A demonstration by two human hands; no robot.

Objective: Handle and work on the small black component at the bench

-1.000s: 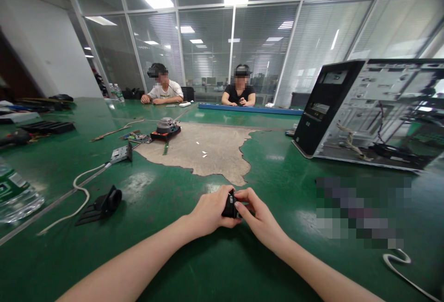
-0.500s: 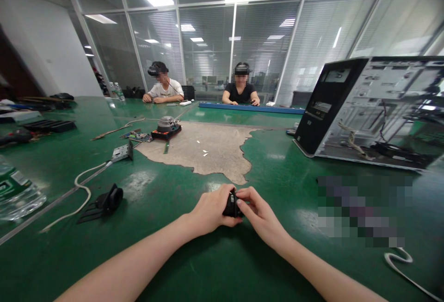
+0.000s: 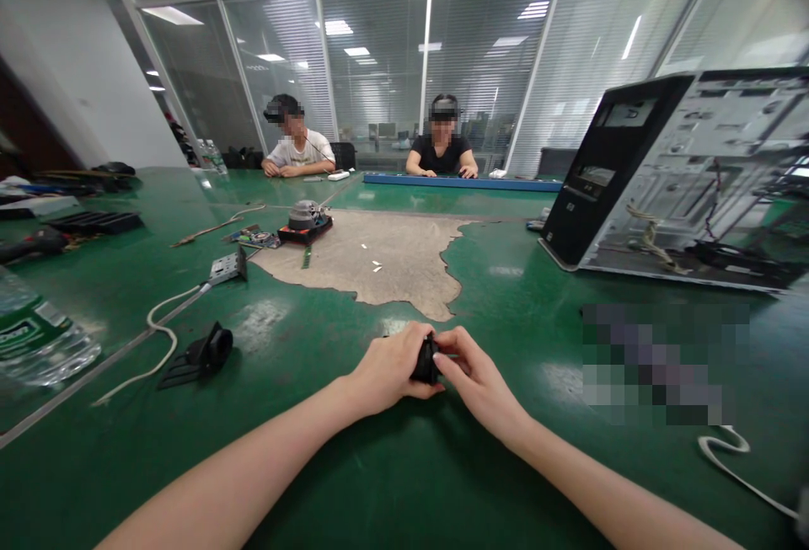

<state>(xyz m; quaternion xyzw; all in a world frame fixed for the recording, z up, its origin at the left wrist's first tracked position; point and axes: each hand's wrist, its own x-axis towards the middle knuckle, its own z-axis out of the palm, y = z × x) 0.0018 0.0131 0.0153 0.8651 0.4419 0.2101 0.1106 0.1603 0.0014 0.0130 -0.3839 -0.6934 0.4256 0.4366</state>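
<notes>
Between my hands, low over the green table (image 3: 354, 483), is a small black part (image 3: 425, 362), partly covered by fingers; its exact kind cannot be made out. My left hand (image 3: 393, 369) wraps round it from the left, thumb underneath and fingers over the top. From the right, my right hand (image 3: 469, 365) pinches its edge with thumb and fingertips. A black plastic bracket with a round end (image 3: 206, 355) lies on the table to the left. Further off, a cooler with a grey top and red-black base (image 3: 306, 221) rests near a green circuit board (image 3: 254, 237).
An opened computer case (image 3: 670, 188) stands at the right. A clear water bottle (image 3: 38, 331) is at the left edge, near a small metal box (image 3: 226, 267) and a white cable (image 3: 165, 335). Two people sit across the table, behind a blue strip (image 3: 461, 183). Bare patch (image 3: 404, 268) ahead.
The view has tilted slightly down, so the scene sits higher. The black part has turned a little in my hands, which stay closed on it.
</notes>
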